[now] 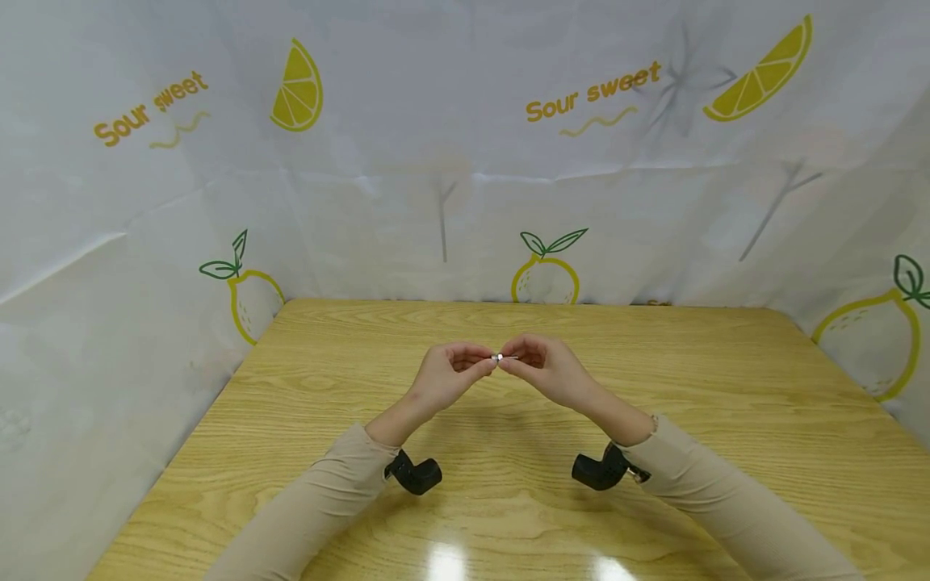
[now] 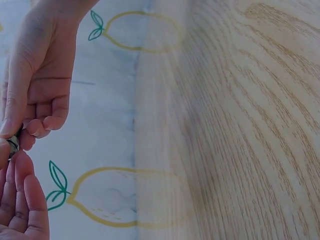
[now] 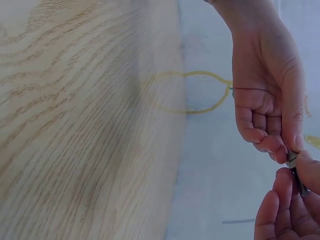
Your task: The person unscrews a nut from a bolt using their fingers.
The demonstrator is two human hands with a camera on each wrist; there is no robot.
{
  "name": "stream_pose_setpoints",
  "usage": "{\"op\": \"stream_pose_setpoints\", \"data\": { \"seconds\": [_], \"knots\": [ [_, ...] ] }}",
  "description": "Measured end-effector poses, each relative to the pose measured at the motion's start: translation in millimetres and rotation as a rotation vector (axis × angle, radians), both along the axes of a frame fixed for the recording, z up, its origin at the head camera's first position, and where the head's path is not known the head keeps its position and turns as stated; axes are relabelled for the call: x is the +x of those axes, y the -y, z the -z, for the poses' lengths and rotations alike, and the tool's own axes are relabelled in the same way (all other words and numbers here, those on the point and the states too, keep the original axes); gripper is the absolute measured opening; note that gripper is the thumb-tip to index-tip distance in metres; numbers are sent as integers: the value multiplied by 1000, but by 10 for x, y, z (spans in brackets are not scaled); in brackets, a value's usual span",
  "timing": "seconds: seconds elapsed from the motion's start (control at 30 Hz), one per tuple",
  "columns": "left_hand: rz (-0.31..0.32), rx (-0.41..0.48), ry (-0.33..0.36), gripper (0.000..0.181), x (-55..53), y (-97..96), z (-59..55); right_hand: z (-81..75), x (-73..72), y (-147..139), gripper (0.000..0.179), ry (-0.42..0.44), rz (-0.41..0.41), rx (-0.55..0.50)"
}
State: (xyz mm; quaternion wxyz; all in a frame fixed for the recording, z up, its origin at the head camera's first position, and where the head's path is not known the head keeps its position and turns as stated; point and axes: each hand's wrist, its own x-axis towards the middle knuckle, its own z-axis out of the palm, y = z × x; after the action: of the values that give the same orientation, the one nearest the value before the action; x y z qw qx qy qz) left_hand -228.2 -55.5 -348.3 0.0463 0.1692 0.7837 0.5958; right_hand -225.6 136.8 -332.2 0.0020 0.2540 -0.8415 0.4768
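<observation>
A small metal bolt (image 1: 498,358) is held between both hands above the tabletop. My left hand (image 1: 445,378) pinches its silvery end, a ring-like metal piece (image 3: 293,160), between thumb and fingertips. From the other side my right hand (image 1: 554,373) pinches it too, the thin threaded shank (image 3: 302,183) lying along its fingers. The fingertips of the two hands almost meet. In the left wrist view the fingers cover most of the bolt.
Below the hands is a wood-grain table (image 1: 349,339). A white cloth (image 1: 407,97) printed with lemons stands behind it and along both sides. Black wrist mounts (image 1: 417,474) hang under both sleeves.
</observation>
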Motion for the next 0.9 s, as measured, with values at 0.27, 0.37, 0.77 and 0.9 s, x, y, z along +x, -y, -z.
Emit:
{"op": "stream_pose_setpoints", "data": {
  "seconds": [0.27,0.37,0.77,0.9],
  "knots": [
    [19,1,-20,22,-3,-6,0,39,-7,9,16,-55,6,-8],
    [19,-8,-26,22,-1,-12,-3,56,-9,8,15,-78,0,-17],
    [5,-13,-18,22,6,-13,-6,77,0,11,21,-99,18,-65],
    [5,-7,-25,22,7,-21,-9,51,4,6,25,-78,27,-46]
  ]
}}
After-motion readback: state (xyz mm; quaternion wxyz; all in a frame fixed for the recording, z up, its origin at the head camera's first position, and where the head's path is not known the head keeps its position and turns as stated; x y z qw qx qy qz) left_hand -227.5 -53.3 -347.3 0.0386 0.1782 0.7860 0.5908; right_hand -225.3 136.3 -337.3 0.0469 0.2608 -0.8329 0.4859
